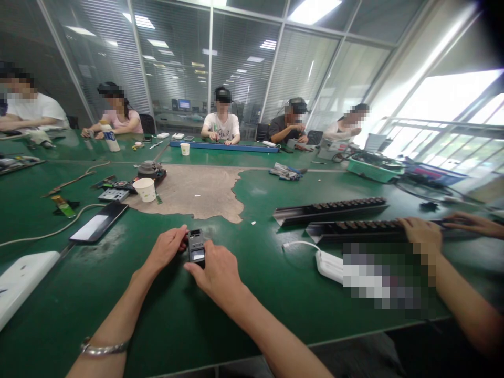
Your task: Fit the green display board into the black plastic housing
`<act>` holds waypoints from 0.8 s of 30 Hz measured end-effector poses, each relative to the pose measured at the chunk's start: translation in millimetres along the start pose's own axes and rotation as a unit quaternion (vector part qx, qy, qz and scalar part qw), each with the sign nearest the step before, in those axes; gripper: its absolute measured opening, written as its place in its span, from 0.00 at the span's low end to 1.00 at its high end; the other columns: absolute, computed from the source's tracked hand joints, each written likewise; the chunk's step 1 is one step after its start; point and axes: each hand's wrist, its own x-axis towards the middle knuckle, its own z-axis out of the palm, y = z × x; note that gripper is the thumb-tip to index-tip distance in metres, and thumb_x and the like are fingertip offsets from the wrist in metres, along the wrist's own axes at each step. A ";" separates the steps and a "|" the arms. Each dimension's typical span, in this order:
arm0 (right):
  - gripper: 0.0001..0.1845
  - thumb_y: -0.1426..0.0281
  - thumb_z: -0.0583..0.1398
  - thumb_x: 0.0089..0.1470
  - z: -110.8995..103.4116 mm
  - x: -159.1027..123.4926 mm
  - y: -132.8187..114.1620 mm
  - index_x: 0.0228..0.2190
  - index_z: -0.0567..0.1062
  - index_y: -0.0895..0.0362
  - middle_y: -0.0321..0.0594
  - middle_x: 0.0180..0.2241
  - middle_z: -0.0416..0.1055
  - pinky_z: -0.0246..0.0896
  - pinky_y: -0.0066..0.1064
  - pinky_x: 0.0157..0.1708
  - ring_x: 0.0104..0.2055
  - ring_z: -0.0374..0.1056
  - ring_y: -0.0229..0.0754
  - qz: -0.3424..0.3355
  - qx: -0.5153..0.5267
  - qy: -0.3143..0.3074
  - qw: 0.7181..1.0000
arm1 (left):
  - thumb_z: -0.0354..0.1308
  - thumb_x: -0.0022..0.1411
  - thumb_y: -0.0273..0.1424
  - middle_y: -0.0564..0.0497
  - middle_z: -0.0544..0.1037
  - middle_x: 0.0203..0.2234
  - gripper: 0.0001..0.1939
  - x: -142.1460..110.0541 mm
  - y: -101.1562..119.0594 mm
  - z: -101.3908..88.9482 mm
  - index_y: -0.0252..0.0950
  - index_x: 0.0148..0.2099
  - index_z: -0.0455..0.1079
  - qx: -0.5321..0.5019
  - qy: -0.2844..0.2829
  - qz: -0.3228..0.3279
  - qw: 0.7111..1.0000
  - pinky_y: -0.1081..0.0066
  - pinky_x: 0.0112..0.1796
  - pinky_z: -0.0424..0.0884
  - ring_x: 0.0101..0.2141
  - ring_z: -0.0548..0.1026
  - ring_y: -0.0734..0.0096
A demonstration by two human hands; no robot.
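A small dark boxy device (196,239) with a light panel at its lower end is between my hands, just above the green table. My right hand (220,270) grips its right side, with the thumb at the lower end. My left hand (168,247) is closed at the device's upper left edge, its fingertips curled against it and partly hidden. A metal bangle (104,349) circles my left wrist. What the device is exactly cannot be made out.
A phone (100,223) and a white power strip (27,281) lie left. A paper cup (145,190) stands beside electronic parts. On the right, a co-worker's hands (423,233) touch a black metal channel (354,231). Another channel (331,211) lies behind. Several people sit across the table.
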 end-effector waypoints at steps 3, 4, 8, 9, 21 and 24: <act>0.27 0.48 0.62 0.52 -5.9 11.0 10.0 0.40 0.71 0.58 0.45 0.35 0.75 0.63 0.35 0.36 0.39 0.72 0.50 -0.050 0.009 -0.008 0.999 | 0.46 0.63 0.56 0.48 0.79 0.28 0.32 -0.4 0.1 -1.5 0.32 0.39 0.76 -0.001 -0.006 0.002 1.000 0.69 0.30 0.72 0.28 0.76 0.64; 0.27 0.47 0.61 0.52 -7.7 14.1 13.5 0.41 0.71 0.57 0.45 0.35 0.75 0.62 0.35 0.37 0.39 0.73 0.50 -0.063 0.015 -0.011 0.998 | 0.45 0.63 0.55 0.48 0.79 0.28 0.32 -0.3 0.3 -1.8 0.33 0.40 0.76 -0.002 -0.008 0.002 1.000 0.69 0.31 0.72 0.28 0.76 0.64; 0.32 0.44 0.60 0.51 -11.2 20.0 19.9 0.45 0.69 0.57 0.43 0.35 0.75 0.62 0.34 0.36 0.38 0.73 0.49 -0.055 0.048 0.002 0.997 | 0.47 0.63 0.55 0.48 0.79 0.27 0.31 0.3 2.0 -1.1 0.33 0.39 0.76 -0.003 -0.007 -0.001 1.000 0.69 0.30 0.72 0.27 0.76 0.64; 0.34 0.43 0.60 0.50 -10.5 19.8 18.9 0.47 0.68 0.57 0.44 0.36 0.75 0.62 0.35 0.36 0.37 0.73 0.49 -0.046 0.055 0.007 0.997 | 0.47 0.63 0.55 0.48 0.79 0.26 0.30 0.4 2.6 -0.7 0.33 0.38 0.75 -0.002 -0.003 0.000 1.000 0.69 0.29 0.72 0.26 0.76 0.64; 0.51 0.52 0.58 0.53 23.3 15.8 12.6 0.65 0.43 0.65 0.51 0.41 0.76 0.65 0.41 0.40 0.40 0.74 0.54 -0.045 0.050 0.018 0.998 | 0.48 0.63 0.53 0.50 0.76 0.24 0.28 -0.8 3.9 -2.1 0.34 0.34 0.75 0.008 -0.019 0.019 1.000 0.70 0.29 0.71 0.26 0.75 0.66; 0.49 0.55 0.57 0.53 26.0 15.5 13.1 0.65 0.43 0.64 0.49 0.41 0.76 0.66 0.39 0.39 0.39 0.74 0.53 -0.049 0.049 0.031 0.997 | 0.47 0.63 0.53 0.49 0.77 0.26 0.28 -0.5 4.2 -1.3 0.34 0.38 0.76 -0.006 -0.022 0.012 1.000 0.70 0.29 0.71 0.27 0.75 0.66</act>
